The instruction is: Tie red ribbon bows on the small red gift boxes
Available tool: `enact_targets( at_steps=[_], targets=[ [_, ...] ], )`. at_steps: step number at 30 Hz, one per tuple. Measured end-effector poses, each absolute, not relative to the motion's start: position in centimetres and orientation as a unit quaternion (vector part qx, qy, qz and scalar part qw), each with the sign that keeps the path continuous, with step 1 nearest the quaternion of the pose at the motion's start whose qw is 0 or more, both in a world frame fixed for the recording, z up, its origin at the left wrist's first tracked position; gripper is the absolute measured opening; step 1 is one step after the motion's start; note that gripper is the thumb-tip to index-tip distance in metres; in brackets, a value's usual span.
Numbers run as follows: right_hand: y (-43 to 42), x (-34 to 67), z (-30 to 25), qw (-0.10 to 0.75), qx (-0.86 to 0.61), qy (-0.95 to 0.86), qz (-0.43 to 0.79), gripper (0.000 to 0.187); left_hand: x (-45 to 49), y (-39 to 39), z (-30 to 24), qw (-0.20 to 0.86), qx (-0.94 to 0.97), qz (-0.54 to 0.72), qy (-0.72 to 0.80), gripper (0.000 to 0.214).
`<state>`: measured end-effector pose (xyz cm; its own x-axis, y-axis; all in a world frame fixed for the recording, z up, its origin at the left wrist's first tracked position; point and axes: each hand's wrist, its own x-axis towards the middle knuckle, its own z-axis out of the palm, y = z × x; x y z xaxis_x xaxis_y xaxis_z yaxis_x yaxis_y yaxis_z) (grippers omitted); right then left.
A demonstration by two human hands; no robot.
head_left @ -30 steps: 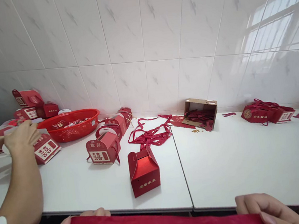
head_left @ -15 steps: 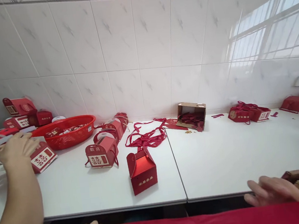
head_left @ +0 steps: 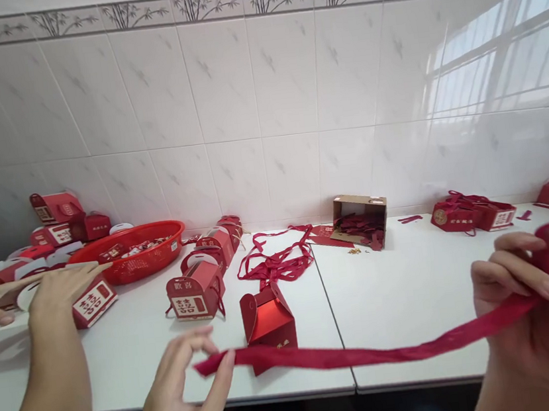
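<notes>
The ribbon (head_left: 343, 358) looks cloth, the nearest box (head_left: 269, 326) shiny card, the basket (head_left: 149, 265) plastic.

Both hands (head_left: 180, 394) have raised the ribbon (head_left: 373, 356), now sagging, partly hiding the red box (head_left: 269, 321)

Tiled wall (head_left: 283, 77), bamboo border (head_left: 207, 7), white tables (head_left: 406, 296)

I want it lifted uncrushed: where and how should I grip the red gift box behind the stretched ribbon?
Probably from above, by opposite walls below the flaps: the red gift box stands upright, and its raised flaps might bend. The stretched ribbon crosses its front; loose ribbon lies behind.
</notes>
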<state>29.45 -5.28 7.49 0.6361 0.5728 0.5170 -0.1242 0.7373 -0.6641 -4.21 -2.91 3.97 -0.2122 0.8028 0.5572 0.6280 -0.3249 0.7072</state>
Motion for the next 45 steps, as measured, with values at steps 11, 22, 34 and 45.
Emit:
enact_targets(
  at_steps=[11,22,34,45],
  targets=[
    [4.0,27.3,7.0,0.730,-0.311,-0.512,0.330,0.023,-1.8,2.8,4.0,0.187,0.578,0.500,0.618,0.051],
    [4.2,23.0,4.9,0.473,-0.406,-0.701,0.347,0.024,0.9,6.1,-1.4,0.237,0.656,0.423,0.579,0.046],
    [3.7,23.2,4.6,0.366,-0.498,-0.651,0.441,0.036,2.3,6.6,-2.3,0.272,0.665,0.476,0.507,0.043],
    [4.7,23.7,3.0,0.380,-0.513,-0.607,0.473,0.044,2.8,6.5,-2.4,0.279,0.657,0.474,0.514,0.042]
  ],
)
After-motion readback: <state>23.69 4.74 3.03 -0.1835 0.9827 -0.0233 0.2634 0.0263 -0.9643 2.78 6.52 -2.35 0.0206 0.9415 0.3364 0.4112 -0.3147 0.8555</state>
